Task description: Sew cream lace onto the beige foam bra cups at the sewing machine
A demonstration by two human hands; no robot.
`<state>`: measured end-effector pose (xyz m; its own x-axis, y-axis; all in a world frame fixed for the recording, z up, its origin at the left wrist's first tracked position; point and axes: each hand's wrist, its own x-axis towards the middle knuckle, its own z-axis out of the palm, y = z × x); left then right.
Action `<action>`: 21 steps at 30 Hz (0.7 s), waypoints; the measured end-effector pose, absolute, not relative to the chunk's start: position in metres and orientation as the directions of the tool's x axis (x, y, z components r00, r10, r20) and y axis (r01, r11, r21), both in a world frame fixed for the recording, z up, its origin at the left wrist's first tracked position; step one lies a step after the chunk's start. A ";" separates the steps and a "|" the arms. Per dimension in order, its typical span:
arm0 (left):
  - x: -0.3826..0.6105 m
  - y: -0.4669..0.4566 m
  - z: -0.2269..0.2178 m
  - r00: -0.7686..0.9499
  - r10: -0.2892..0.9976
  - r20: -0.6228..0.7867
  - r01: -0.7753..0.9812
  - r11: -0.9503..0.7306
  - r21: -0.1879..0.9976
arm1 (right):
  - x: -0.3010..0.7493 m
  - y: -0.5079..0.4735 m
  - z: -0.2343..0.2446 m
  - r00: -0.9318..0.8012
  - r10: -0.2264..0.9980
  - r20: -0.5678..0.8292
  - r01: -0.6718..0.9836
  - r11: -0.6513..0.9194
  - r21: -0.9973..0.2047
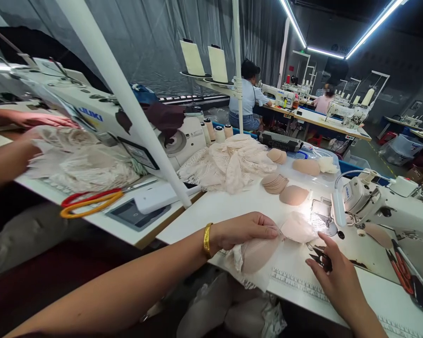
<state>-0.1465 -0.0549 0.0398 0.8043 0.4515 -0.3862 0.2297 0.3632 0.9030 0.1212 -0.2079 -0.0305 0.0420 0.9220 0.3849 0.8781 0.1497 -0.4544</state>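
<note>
My left hand (248, 230), with a gold bracelet at the wrist, pinches the edge of a sheer beige lace bra cup piece (259, 256). This piece hangs over the table's front edge, above a printed ruler strip (299, 284). Just beyond it a second pale cup (298, 226) lies flat under the sewing machine's lamp light. My right hand (338, 277) holds small black thread snips (320, 259) in its palm, with thumb and index finger spread apart. Its index fingertip is close to the sewing machine's needle area (322, 220).
Stacked beige pads (275, 183) and a lace heap (229, 162) lie toward the back. Red-handled scissors (400, 267) rest at the right. On the left table are orange-and-red-handled scissors (91, 203) and another person's hands by a lace pile (91, 159). A white pole (127, 103) slants between the tables.
</note>
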 end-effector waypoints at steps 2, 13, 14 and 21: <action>-0.150 -0.058 0.040 0.817 0.438 -0.375 0.228 0.353 0.908 | 0.114 -0.197 -0.031 -0.006 0.917 0.399 0.890 0.187 -0.416; -0.236 -0.084 0.048 0.923 0.147 -0.356 0.367 -0.062 0.928 | 0.079 -0.276 0.002 -0.246 0.967 0.064 0.623 0.208 -0.754; -0.241 -0.088 0.040 0.920 0.125 -0.371 0.385 -0.116 0.916 | 0.071 -0.282 -0.007 -0.267 0.963 -0.036 0.607 0.139 -0.783; -0.245 -0.128 -0.021 0.710 0.555 -0.433 0.701 -0.616 0.361 | 0.037 -0.258 -0.131 -0.123 0.992 -0.027 0.706 0.068 -0.704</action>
